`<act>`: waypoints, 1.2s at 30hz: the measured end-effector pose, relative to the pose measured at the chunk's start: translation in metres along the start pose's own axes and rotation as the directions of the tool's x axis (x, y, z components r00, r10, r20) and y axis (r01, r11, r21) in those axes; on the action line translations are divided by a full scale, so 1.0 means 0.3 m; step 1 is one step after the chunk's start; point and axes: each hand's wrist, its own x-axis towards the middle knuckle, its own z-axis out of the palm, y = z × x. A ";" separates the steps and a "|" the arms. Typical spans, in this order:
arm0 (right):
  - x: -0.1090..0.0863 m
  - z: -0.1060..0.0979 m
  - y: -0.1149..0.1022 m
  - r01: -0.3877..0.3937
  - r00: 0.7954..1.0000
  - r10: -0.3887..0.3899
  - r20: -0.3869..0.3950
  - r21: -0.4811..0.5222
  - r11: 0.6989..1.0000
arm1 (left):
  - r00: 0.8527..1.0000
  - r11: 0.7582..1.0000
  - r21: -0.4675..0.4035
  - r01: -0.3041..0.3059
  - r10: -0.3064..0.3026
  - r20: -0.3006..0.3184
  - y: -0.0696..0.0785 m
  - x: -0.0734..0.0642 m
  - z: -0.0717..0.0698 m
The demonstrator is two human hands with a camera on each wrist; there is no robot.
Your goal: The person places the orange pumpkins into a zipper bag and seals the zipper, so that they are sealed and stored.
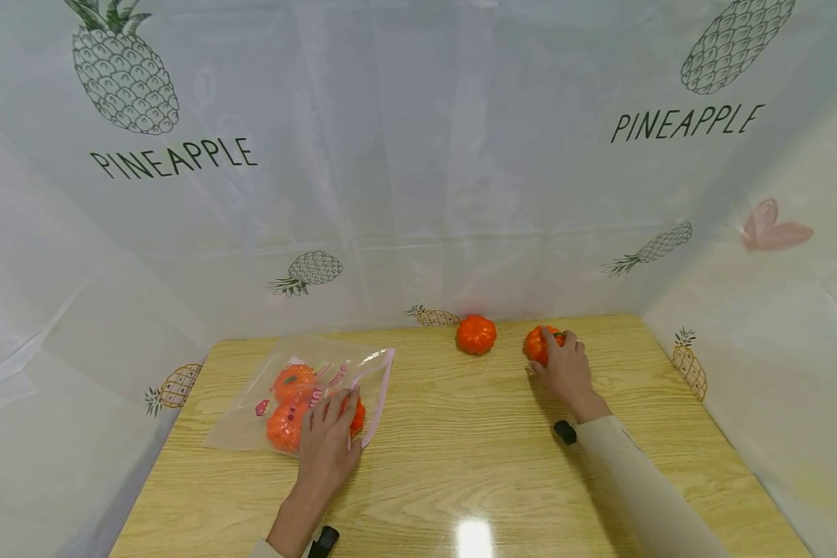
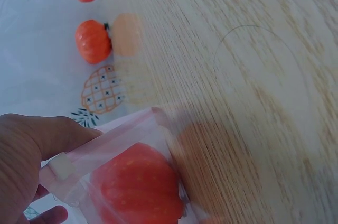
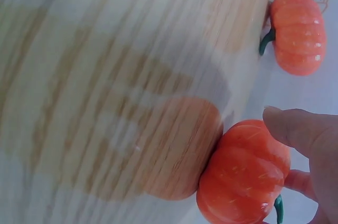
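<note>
A clear slider bag point(image 1: 240, 428) with pink print and a pink-edged mouth lies on the left of the table, several small orange pumpkins point(image 1: 284, 426) inside. My left hand point(image 1: 329, 438) grips the bag at its mouth. In the left wrist view the thumb lies along the pink edge beside the white slider point(image 2: 62, 166), close to a bagged pumpkin point(image 2: 140, 184). At the back right, my right hand point(image 1: 568, 373) holds a glossy orange pumpkin point(image 3: 243, 176) with a green stem, thumb on one side and fingers on the other, partly hidden.
Another loose orange pumpkin point(image 1: 476, 335) sits at the table's back edge, left of the right hand. The light wood table point(image 1: 425, 465) is bordered at the back and sides by a white pineapple-print sheet point(image 1: 425, 170).
</note>
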 end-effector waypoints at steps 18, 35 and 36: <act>0.033 0.021 0.020 0.050 0.998 -0.046 -0.039 0.124 0.991 | 1.000 1.000 0.010 -0.019 0.019 -0.015 -0.002 0.002 0.004; 0.020 0.024 -0.013 0.136 0.990 -0.135 -0.034 0.029 0.990 | 1.000 1.000 0.013 -0.013 0.013 -0.014 -0.002 0.003 0.006; 0.014 0.024 -0.023 0.150 0.988 -0.149 -0.043 0.019 0.988 | 1.000 1.000 0.014 -0.013 0.013 -0.013 -0.002 0.003 0.005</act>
